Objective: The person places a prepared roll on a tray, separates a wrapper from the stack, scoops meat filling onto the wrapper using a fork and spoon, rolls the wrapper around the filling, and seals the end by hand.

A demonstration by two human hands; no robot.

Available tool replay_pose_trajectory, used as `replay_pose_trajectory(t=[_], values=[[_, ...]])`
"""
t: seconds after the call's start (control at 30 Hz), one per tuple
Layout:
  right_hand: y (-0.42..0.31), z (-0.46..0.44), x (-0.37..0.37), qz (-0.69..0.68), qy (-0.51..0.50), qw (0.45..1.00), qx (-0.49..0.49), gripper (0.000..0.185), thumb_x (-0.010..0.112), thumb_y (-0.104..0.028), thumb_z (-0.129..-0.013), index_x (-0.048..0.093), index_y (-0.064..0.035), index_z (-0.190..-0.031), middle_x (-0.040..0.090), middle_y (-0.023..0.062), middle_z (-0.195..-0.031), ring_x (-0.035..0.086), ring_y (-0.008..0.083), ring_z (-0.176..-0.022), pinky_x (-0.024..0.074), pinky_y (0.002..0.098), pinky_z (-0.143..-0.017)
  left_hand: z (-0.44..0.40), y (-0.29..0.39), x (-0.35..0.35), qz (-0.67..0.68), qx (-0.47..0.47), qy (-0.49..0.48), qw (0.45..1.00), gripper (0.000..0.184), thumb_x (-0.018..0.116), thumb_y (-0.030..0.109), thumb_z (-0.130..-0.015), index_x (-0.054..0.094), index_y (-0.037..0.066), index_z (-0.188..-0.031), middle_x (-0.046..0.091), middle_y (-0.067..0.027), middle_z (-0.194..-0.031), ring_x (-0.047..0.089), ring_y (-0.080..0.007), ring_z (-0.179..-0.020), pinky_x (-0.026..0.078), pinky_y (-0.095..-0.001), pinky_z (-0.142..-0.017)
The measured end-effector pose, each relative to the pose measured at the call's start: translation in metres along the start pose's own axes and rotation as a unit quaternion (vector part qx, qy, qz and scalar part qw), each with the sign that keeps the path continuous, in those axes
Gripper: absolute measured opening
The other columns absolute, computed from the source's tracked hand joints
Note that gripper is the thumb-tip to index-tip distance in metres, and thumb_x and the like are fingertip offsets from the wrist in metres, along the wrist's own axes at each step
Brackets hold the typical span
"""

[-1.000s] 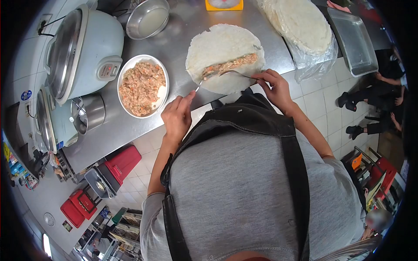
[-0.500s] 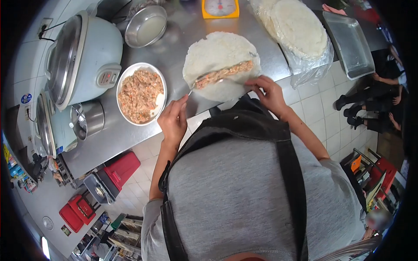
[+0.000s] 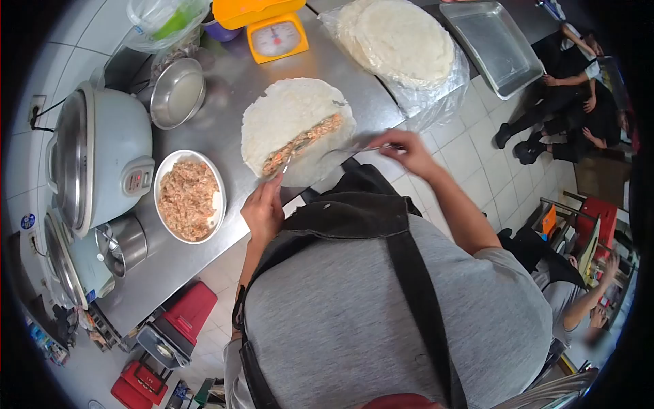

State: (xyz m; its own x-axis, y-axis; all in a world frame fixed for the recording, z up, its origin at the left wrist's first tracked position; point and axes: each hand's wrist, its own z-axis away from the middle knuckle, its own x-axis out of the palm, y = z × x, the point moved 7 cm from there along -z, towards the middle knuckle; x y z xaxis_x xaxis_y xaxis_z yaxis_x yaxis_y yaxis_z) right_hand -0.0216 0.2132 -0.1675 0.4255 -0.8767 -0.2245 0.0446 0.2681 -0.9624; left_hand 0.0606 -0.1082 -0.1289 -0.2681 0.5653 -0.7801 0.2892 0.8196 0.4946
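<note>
A round, pale wrapper sheet (image 3: 293, 109) lies on the steel counter, with a strip of orange-brown filling (image 3: 303, 142) across its lower half. My left hand (image 3: 264, 208) grips a metal utensil (image 3: 287, 163) whose tip touches the filling near its left end. Closed on the handle of a spoon-like utensil (image 3: 354, 148), my right hand (image 3: 403, 151) is just off the sheet's right edge; that utensil's head is blurred over the sheet. To the left stands an oval white bowl (image 3: 221, 213) of the same filling mixture (image 3: 185, 201).
A yellow scale (image 3: 278, 39) and a metal bowl (image 3: 178, 93) stand behind. Stacked sheets (image 3: 402, 41) on plastic and a metal tray (image 3: 494, 48) are at the back right. A large cooker (image 3: 116, 146) stands left. Several people are at the right.
The view has turned, shifting the counter items leftward. My right hand has moved away from the sheet with its utensil. My left hand's utensil now points up into the filling.
</note>
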Motion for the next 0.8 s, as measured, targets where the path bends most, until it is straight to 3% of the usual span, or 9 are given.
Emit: replay_pose_trajectory(t=[0.07,0.1,0.2,0.23,0.3,0.4,0.47,0.57,0.8], values=[[0.010,0.024,-0.065,-0.096,0.144,0.983,0.065,0.020,0.070,-0.009,-0.088,0.074,-0.0051,-0.107,0.070,0.0022,-0.096,0.062,0.0119,-0.085,0.0476,0.0262,-0.075,-0.002,-0.002,-0.007,-0.003,-0.014,-0.010,1.000,0.028,0.069,0.001,-0.089,0.073,0.012,-0.115,0.067,-0.0115,-0.081,0.067,-0.0323,-0.068,0.052,-0.0415,-0.061],[0.013,0.033,-0.099,-0.300,0.115,0.941,-0.108,0.026,0.064,-0.012,-0.091,0.070,-0.0089,-0.115,0.065,0.0024,-0.093,0.055,0.0114,-0.079,0.0426,0.0260,-0.073,-0.003,-0.005,-0.010,0.006,-0.046,-0.007,0.999,0.028,0.069,0.001,-0.089,0.073,0.011,-0.115,0.068,-0.0118,-0.082,0.067,-0.0324,-0.069,0.052,-0.0415,-0.061],[-0.039,0.068,-0.166,-0.510,0.209,0.795,-0.251,0.016,0.062,-0.019,-0.099,0.068,-0.0151,-0.113,0.058,0.0033,-0.099,0.046,0.0156,-0.089,0.0387,0.0304,-0.079,0.000,-0.010,-0.012,0.017,-0.073,0.002,0.997,0.027,0.069,0.001,-0.089,0.074,0.011,-0.114,0.070,-0.0123,-0.084,0.068,-0.0325,-0.071,0.053,-0.0412,-0.063],[-0.067,0.062,-0.170,-0.539,0.025,0.775,-0.329,0.016,0.059,-0.017,-0.100,0.070,-0.0160,-0.113,0.060,0.0018,-0.104,0.048,0.0141,-0.093,0.0392,0.0301,-0.081,-0.004,-0.007,-0.001,0.013,-0.037,0.009,0.999,0.027,0.069,0.001,-0.089,0.074,0.011,-0.113,0.070,-0.0123,-0.085,0.068,-0.0324,-0.072,0.053,-0.0411,-0.064],[-0.052,0.060,-0.169,-0.487,0.152,0.823,-0.250,0.019,0.062,-0.017,-0.099,0.071,-0.0148,-0.115,0.062,-0.0002,-0.102,0.051,0.0115,-0.089,0.0406,0.0275,-0.081,-0.008,-0.002,0.004,0.012,-0.005,0.014,1.000,0.027,0.069,0.001,-0.089,0.075,0.011,-0.113,0.070,-0.0123,-0.085,0.068,-0.0322,-0.072,0.054,-0.0410,-0.064],[-0.033,0.026,-0.086,-0.066,0.129,0.989,0.031,0.019,0.068,-0.013,-0.095,0.074,-0.0082,-0.112,0.069,0.0008,-0.100,0.060,0.0082,-0.088,0.0451,0.0235,-0.075,-0.012,-0.006,-0.006,0.030,-0.039,0.006,0.999,0.026,0.070,0.001,-0.089,0.075,0.011,-0.113,0.071,-0.0120,-0.085,0.068,-0.0320,-0.071,0.054,-0.0414,-0.064],[-0.027,0.000,-0.002,-0.042,0.017,0.999,-0.002,0.017,0.069,-0.005,-0.094,0.075,-0.0048,-0.109,0.072,0.0019,-0.104,0.066,0.0136,-0.095,0.0526,0.0290,-0.086,-0.007,-0.014,-0.013,0.023,-0.078,0.015,0.997,0.028,0.070,0.001,-0.089,0.074,0.011,-0.114,0.071,-0.0122,-0.086,0.068,-0.0317,-0.072,0.054,-0.0412,-0.064],[-0.022,-0.011,0.061,0.193,0.020,0.978,-0.077,0.014,0.072,-0.009,-0.089,0.075,-0.0122,-0.102,0.070,0.0089,-0.100,0.068,0.0313,-0.094,0.0555,0.0393,-0.078,0.003,-0.018,-0.004,-0.017,-0.051,0.028,0.998,0.032,0.070,-0.001,-0.088,0.073,0.013,-0.117,0.070,-0.0120,-0.085,0.068,-0.0304,-0.070,0.053,-0.0400,-0.062],[-0.013,-0.021,0.038,0.205,0.084,0.970,-0.103,0.016,0.071,-0.008,-0.090,0.076,-0.0135,-0.104,0.070,0.0072,-0.094,0.067,0.0293,-0.089,0.0547,0.0379,-0.077,0.002,0.000,0.010,0.015,-0.049,0.074,0.996,0.038,0.070,-0.004,-0.082,0.073,0.015,-0.116,0.068,-0.0106,-0.081,0.068,-0.0312,-0.068,0.055,-0.0399,-0.061]])
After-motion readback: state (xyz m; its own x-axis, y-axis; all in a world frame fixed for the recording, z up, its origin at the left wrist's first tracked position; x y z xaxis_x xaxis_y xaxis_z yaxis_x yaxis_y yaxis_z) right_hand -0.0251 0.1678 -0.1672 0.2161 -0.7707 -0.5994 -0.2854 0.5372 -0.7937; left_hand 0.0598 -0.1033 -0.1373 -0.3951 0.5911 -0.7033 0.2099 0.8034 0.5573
